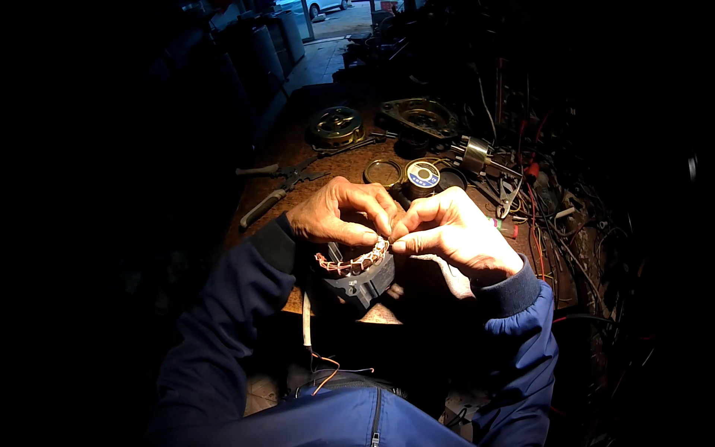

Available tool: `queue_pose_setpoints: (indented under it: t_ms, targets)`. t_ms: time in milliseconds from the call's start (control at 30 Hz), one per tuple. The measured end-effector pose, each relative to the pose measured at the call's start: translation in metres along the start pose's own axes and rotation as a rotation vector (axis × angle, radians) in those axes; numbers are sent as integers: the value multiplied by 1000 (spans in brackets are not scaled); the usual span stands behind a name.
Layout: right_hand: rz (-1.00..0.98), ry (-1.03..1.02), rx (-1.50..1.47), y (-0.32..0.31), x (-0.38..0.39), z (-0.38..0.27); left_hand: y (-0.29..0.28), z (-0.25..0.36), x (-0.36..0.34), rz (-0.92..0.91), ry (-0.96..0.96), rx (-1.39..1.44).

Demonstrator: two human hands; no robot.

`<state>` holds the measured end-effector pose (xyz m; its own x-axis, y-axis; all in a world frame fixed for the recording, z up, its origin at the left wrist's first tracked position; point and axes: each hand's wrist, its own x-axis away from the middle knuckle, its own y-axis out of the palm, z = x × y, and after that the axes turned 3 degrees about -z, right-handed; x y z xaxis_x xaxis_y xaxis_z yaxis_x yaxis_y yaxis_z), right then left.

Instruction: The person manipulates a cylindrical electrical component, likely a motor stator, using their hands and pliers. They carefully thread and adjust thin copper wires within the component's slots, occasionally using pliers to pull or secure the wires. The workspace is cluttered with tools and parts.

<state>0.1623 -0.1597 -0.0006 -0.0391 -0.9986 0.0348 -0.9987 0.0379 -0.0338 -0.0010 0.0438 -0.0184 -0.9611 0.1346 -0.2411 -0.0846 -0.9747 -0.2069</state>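
A dark grey, block-shaped housing (363, 287) with a ring of copper-coloured windings (348, 266) sits at the centre of the frame, above the edge of the brown surface (342, 167). The left hand (346, 212) and right hand (447, 231) meet, fingers bent, at the windings' upper right; whether either grips a strand cannot be told. Left of centre: grey-handled metal pliers (289, 176).

Coil ring (354, 265) is showing copper-red; housing (363, 287) under it is looking dk grey; spool (423, 176) beyond ring is showing blue/wht; table (346, 165) around ring is looking mottled brn.
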Motion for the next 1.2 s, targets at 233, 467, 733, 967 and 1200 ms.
queue_pose_setpoints:
  t_ms: [233,467,733,967,1200]
  targets:
    - [-31,2,5,-5,0,1,-1,-1,-1,-9,-4,-9]
    - [5,-14,33,1,0,0,-1,-2,0,-10,7,-6]
    - [63,-9,49,5,3,2,0,-2,0,-6,13,-9]
    - [117,22,-31,10,7,5,1,0,0,10,-11,-13]
    - [142,-10,-57,13,9,7,0,-1,0,0,0,-8]
